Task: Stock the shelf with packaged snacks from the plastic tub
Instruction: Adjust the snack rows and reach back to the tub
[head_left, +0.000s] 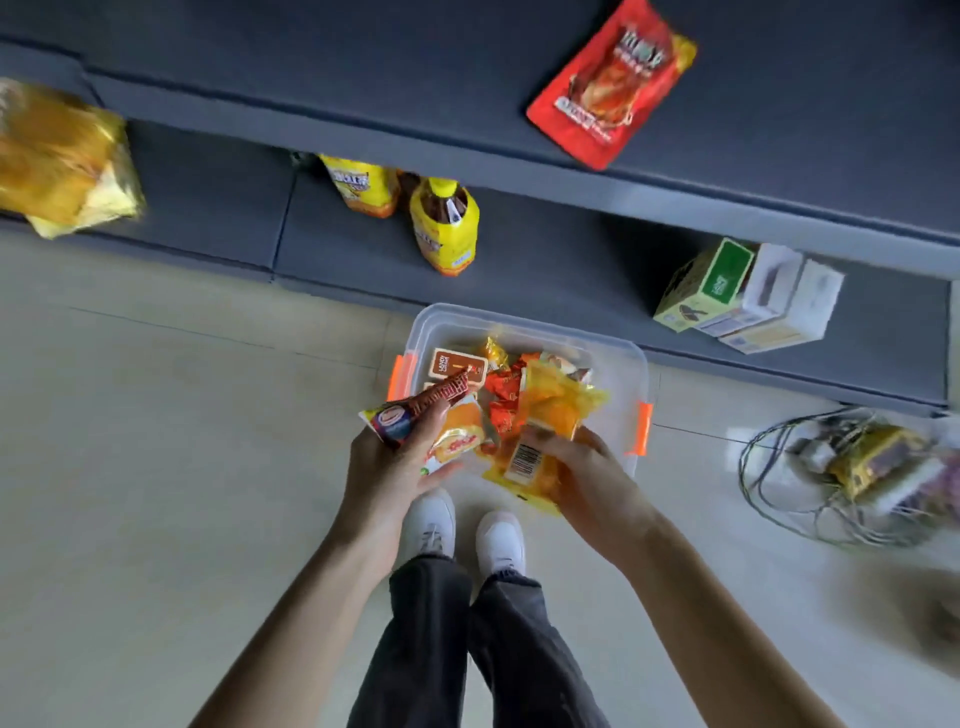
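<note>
Left hand (387, 473) fingers curl round glossy snack packets (453, 437); right hand (589, 486) fingers pinch a crinkly yellow packet (545, 415) above the clear plastic tub (519, 323). It sits on the pale floor (156, 415) against the dark grey shelf (545, 254), where a flat red pouch (610, 85) lies higher up.

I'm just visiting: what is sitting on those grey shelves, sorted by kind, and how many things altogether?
Red pouch: 1
Yellow bag: 1
Yellow-labelled bottles: 2
Boxes: 3, though they are blurred
Total: 7
</note>
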